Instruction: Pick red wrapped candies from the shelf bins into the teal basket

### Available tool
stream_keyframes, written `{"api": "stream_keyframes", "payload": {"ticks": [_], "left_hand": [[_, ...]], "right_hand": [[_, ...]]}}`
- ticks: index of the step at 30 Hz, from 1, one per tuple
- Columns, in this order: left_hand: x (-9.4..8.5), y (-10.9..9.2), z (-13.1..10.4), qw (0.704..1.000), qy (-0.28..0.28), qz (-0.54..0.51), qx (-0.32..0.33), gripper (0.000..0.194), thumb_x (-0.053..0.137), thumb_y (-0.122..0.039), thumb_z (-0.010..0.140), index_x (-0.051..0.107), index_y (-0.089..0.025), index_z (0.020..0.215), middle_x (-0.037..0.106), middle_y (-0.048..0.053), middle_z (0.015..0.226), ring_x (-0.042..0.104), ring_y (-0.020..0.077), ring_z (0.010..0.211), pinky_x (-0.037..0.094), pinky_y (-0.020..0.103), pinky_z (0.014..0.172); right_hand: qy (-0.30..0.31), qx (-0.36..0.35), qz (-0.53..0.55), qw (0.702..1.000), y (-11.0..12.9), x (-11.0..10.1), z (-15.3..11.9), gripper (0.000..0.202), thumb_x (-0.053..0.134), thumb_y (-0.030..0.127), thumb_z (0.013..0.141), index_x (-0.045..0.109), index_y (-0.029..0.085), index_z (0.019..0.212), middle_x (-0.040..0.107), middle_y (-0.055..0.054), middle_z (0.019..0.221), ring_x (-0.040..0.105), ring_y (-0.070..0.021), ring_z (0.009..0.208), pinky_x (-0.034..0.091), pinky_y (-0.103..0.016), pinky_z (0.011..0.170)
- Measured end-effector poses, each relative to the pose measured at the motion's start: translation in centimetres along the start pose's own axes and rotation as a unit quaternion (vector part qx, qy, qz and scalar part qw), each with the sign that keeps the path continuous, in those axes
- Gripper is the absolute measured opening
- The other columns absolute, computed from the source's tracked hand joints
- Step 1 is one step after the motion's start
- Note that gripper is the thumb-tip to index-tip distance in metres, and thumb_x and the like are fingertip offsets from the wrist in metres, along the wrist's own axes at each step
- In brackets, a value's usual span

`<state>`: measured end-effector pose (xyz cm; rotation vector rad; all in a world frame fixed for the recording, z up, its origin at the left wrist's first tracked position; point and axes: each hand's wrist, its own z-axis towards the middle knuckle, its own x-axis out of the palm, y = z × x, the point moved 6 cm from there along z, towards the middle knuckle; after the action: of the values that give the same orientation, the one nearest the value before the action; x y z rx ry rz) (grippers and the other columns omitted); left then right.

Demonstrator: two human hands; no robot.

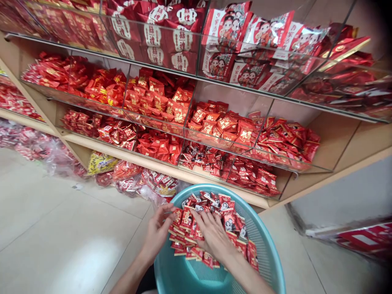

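Note:
A teal plastic basket (269, 245) holds a heap of small red candy packets (229, 220), several with gold characters and cartoon figures. My right hand (214, 237) lies over the heap, its fingers stretched out and touching the packets. At the basket's left rim, my left hand (157, 230) is held with bent fingers and the thumb apart from them. Its fingertips are beside a red packet with a gold character (177, 216), and I see nothing gripped in it. Packets under my right palm are hidden.
Behind the basket stands a wooden shelf (165, 169) with clear dividers. Its compartments hold red packets (159, 102) and larger white-and-red bags (226, 24). Plastic bags of packets (128, 175) lie on the tiled floor (61, 220) under the shelf. A red-and-white item (367, 241) is at right.

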<state>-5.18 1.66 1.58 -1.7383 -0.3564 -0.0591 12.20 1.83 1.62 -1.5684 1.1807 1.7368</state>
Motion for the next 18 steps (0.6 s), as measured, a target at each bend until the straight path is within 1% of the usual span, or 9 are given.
{"api": "stream_keyframes", "payload": {"ticks": [4, 9, 12, 15, 18], "left_hand": [[0.1, 0.3, 0.2, 1.000, 0.012, 0.013, 0.018, 0.031, 0.073, -0.029, 0.067, 0.063, -0.017, 0.094, 0.066, 0.006, 0.093, 0.062, 0.0197, 0.083, 0.049, 0.027, 0.072], [0.7, 0.8, 0.2, 0.998, 0.041, 0.039, 0.027, 0.028, 0.067, -0.031, 0.074, 0.060, -0.018, 0.098, 0.066, 0.007, 0.097, 0.061, 0.0201, 0.087, 0.049, 0.028, 0.075], [0.9, 1.0, 0.2, 0.998, 0.047, 0.042, 0.031, 0.027, 0.066, -0.030, 0.075, 0.060, -0.018, 0.098, 0.066, 0.008, 0.099, 0.061, 0.0209, 0.090, 0.049, 0.029, 0.078], [0.9, 1.1, 0.1, 0.997, 0.048, 0.044, 0.036, 0.026, 0.065, -0.030, 0.075, 0.060, -0.017, 0.098, 0.065, 0.008, 0.099, 0.061, 0.0210, 0.091, 0.048, 0.029, 0.079], [0.8, 1.3, 0.2, 0.996, 0.057, 0.050, 0.044, 0.029, 0.064, -0.032, 0.075, 0.059, -0.017, 0.099, 0.065, 0.008, 0.099, 0.061, 0.0213, 0.092, 0.048, 0.030, 0.080]], "right_hand": [[-0.003, 0.010, -0.019, 1.000, 0.0, 0.2, -0.1, 0.092, 0.066, 0.017, 0.069, 0.014, 0.028, 0.144, 0.047, -0.011, 0.129, 0.043, -0.0292, 0.115, 0.028, -0.049, 0.101], [-0.013, 0.021, -0.018, 1.000, -0.1, 0.1, -0.1, 0.087, 0.065, 0.020, 0.070, 0.019, 0.027, 0.143, 0.042, -0.011, 0.135, 0.040, -0.0296, 0.120, 0.026, -0.050, 0.103], [-0.016, 0.027, -0.009, 0.999, -0.2, 0.0, -0.1, 0.086, 0.065, 0.021, 0.070, 0.019, 0.027, 0.143, 0.040, -0.010, 0.137, 0.036, -0.0291, 0.123, 0.024, -0.049, 0.105], [-0.017, 0.027, 0.006, 0.999, -0.2, 0.1, 0.0, 0.087, 0.065, 0.023, 0.070, 0.019, 0.028, 0.143, 0.041, -0.009, 0.136, 0.037, -0.0281, 0.123, 0.025, -0.047, 0.105], [-0.021, 0.026, 0.017, 0.999, -0.2, 0.0, 0.0, 0.086, 0.065, 0.023, 0.070, 0.019, 0.028, 0.143, 0.043, -0.009, 0.133, 0.039, -0.0268, 0.122, 0.025, -0.046, 0.105]]}}
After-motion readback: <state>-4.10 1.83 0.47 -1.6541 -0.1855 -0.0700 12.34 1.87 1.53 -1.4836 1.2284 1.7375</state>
